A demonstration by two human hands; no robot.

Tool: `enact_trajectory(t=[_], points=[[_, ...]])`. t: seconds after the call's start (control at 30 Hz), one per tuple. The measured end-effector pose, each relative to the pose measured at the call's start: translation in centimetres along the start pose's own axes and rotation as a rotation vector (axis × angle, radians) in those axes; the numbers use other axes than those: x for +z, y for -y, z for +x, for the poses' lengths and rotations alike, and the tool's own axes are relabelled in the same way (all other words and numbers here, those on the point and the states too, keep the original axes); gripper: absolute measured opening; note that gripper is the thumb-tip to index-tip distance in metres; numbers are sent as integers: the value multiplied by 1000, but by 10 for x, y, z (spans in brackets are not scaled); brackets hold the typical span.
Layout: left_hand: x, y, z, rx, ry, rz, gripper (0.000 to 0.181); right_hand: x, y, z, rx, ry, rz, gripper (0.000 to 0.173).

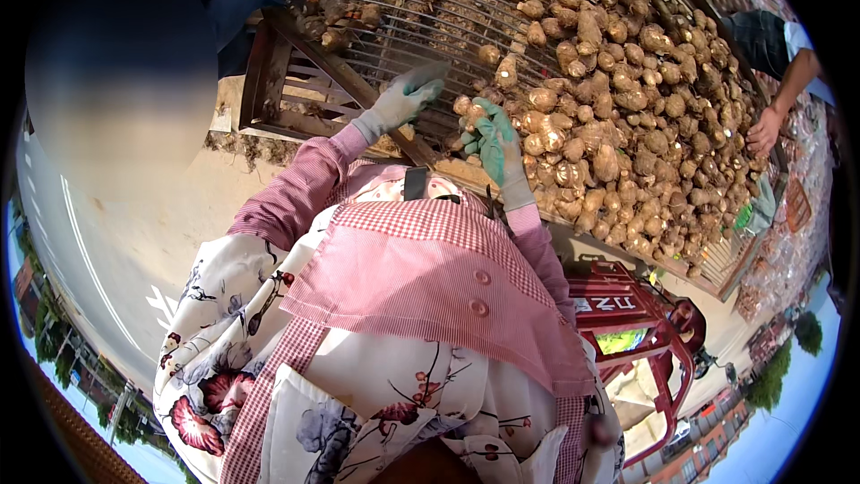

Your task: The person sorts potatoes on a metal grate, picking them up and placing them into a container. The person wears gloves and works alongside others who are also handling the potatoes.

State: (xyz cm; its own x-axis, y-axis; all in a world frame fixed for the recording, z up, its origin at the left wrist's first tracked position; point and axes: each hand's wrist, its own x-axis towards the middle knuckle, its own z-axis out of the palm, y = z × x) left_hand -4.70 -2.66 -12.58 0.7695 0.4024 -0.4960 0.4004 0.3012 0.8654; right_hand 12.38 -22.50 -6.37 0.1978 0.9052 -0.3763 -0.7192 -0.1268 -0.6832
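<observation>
A sloping metal-bar rack (403, 20) with a wooden frame lies before me, heaped on its right with brown taro corms (631, 94). My left hand (406, 99), in a grey-and-green work glove, hovers over the bars near the frame's front edge. Its fingers are stretched out and blurred, with nothing in them. In a matching glove, my right hand (496, 144) is at the near left edge of the heap. Its thumb and fingers curl around a small taro corm (474, 114), partly hidden by the glove.
Another person's hand (766, 133) rests at the heap's right edge. At the upper left, a person's blue-clad leg (245, 0) is beside the rack, near more corms (336, 13). Filled clear bags (783, 269) lie right. A red cargo vehicle (621, 309) stands close behind on my right.
</observation>
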Motion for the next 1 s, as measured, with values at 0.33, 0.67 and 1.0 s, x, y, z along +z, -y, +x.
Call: enact_trajectory(t=[0.33, 0.67, 1.0], points=[[93, -47, 16, 225, -133, -6, 36, 2, -9, 17, -175, -485, -632, 42], [-18, -52, 3, 117, -309, -78, 24, 3, 28, -24, -25, -456, 81, 31], [-11, -84, 29, -84, 200, 443, 63, 34, -4, -3, 204, 35, -1860, 54]])
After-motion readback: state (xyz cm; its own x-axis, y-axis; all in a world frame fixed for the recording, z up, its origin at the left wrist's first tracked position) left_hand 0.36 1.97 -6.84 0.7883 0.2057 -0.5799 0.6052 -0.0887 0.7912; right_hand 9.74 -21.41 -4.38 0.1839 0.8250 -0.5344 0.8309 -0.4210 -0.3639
